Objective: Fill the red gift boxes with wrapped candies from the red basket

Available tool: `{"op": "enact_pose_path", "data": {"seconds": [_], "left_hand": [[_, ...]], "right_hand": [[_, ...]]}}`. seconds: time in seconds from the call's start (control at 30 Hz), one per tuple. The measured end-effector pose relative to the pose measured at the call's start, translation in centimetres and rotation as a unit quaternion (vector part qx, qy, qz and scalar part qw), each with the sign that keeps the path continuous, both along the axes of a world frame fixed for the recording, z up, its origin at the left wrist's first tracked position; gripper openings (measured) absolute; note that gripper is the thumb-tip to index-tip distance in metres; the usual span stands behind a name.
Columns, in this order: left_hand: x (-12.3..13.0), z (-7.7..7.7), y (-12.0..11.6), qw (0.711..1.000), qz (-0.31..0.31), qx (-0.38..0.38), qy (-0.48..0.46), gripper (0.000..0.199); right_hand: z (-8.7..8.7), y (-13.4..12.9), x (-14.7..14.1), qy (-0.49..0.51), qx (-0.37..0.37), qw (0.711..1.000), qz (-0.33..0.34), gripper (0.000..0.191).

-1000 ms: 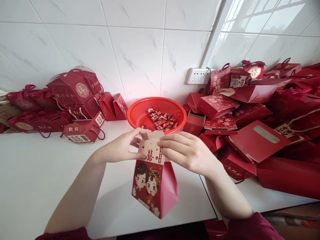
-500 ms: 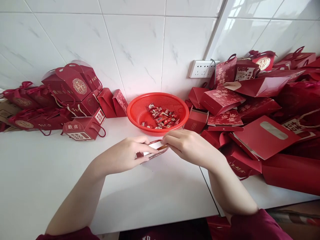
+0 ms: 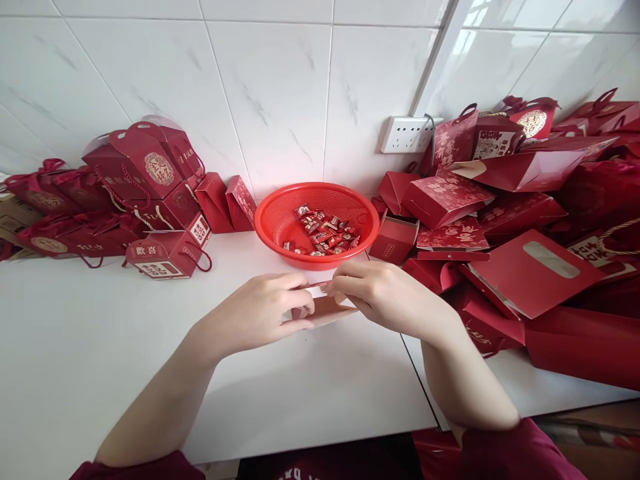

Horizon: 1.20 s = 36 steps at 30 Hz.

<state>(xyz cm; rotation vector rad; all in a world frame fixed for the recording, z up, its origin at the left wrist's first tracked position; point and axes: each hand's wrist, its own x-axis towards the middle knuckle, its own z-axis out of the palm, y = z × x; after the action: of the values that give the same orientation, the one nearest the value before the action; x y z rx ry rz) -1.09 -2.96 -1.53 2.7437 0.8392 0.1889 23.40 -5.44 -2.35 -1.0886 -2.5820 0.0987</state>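
Between my two hands is a small red paper gift box (image 3: 327, 311), its pale inside showing through the gap at the top. My left hand (image 3: 265, 305) grips the left end, with the thumb on the near side and the fingers bent over the opening. At the right end, my right hand (image 3: 383, 290) pinches the far edge with curled fingers. Much of the box is hidden behind both hands. Just beyond it stands a red plastic basket (image 3: 265, 235) with several wrapped candies (image 3: 325, 233) lying inside.
Red gift boxes with cord handles (image 3: 160, 253) are stacked at the left against the tiled wall. A large heap of red boxes (image 3: 535, 273) covers the right side. A power strip (image 3: 407, 135) is on the wall. The white table (image 3: 300, 393) has a dark seam at right.
The box's top has opened wider, showing more of its inside. My left fingers have curled inward over the opening, and the right hand has shifted slightly right.
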Motion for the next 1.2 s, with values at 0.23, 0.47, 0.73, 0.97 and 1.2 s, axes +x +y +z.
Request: {"op": "enact_pose_path", "data": {"seconds": [0.23,0.47,0.73,0.97,1.2], "left_hand": [[-0.1,-0.5,1.0,0.998,0.015,-0.063,0.024,0.034],[-0.3,-0.6,2.0,0.991,0.041,-0.122,-0.024,0.031],[0.1,-1.0,2.7,0.975,0.042,-0.194,-0.099,0.021],[0.4,-1.2,2.1,0.977,0.099,-0.148,-0.114,0.028],[0.1,-1.0,2.1,0.998,0.055,-0.036,-0.018,0.043]], "right_hand": [[-0.4,0.3,-1.2,0.015,-0.005,1.000,-0.005,0.011],[-1.1,1.2,-1.7,0.038,0.067,0.997,0.000,0.020],[-1.5,1.6,-1.9,0.030,0.052,0.998,-0.005,0.016],[-2.0,2.0,-1.8,0.008,0.029,0.999,-0.022,0.007],[-2.0,2.1,-2.3,-0.024,0.015,0.999,-0.025,0.019]]}}
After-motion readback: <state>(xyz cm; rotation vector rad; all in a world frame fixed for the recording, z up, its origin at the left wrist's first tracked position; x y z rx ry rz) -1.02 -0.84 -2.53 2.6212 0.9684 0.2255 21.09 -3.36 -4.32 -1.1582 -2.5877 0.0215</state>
